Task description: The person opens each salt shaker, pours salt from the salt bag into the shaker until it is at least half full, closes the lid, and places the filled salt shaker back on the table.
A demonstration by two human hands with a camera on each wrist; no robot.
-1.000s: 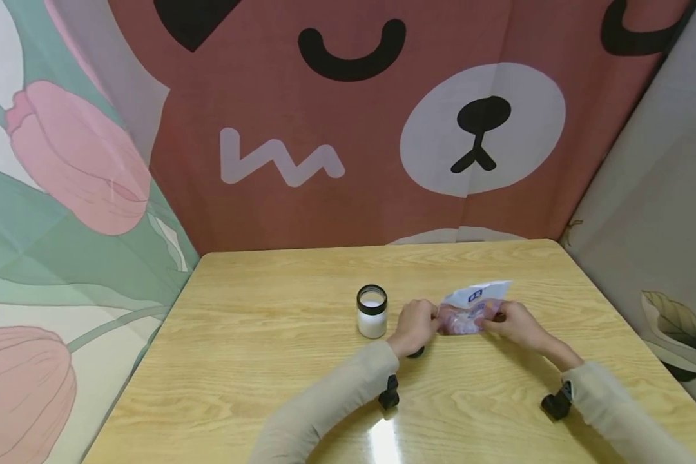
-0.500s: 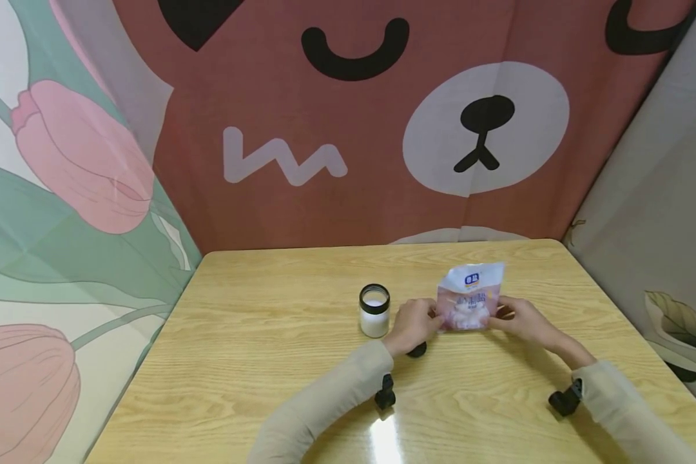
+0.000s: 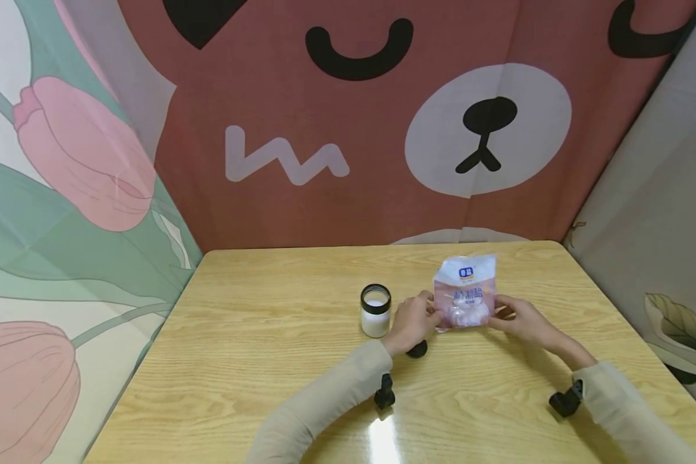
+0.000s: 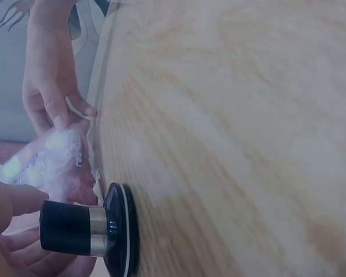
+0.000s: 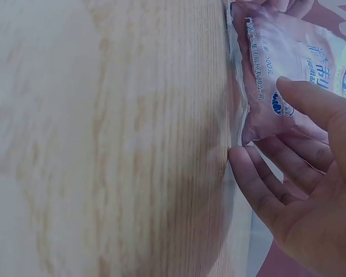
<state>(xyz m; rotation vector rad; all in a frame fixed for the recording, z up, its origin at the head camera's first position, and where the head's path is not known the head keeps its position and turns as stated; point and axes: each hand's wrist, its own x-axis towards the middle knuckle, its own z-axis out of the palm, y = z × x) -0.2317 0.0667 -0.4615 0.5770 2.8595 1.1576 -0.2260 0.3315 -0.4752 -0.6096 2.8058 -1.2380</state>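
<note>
A pink and white bag of salt (image 3: 466,303) stands upright on the table, its printed front toward me. At its left edge my left hand (image 3: 407,323) pinches it between thumb and fingers. My right hand (image 3: 522,320) holds the opposite edge, thumb on the front and fingers behind, as the right wrist view shows. Just left of the left hand is a lidless glass jar (image 3: 375,320) with a black rim and white contents. Beneath the left hand lies a black lid (image 4: 122,231) with a tall knob; the hand partly covers it in the head view.
The wooden table (image 3: 255,361) ends at a back edge against a printed bear curtain (image 3: 301,212). Fabric with flower prints hangs at both sides. Black wrist-camera mounts (image 3: 565,401) hang under both forearms, low over the tabletop.
The bag, earlier tilted back and crumpled, has been raised upright between both hands, so its printed front faces me. It has also shifted slightly left. The jar stays put.
</note>
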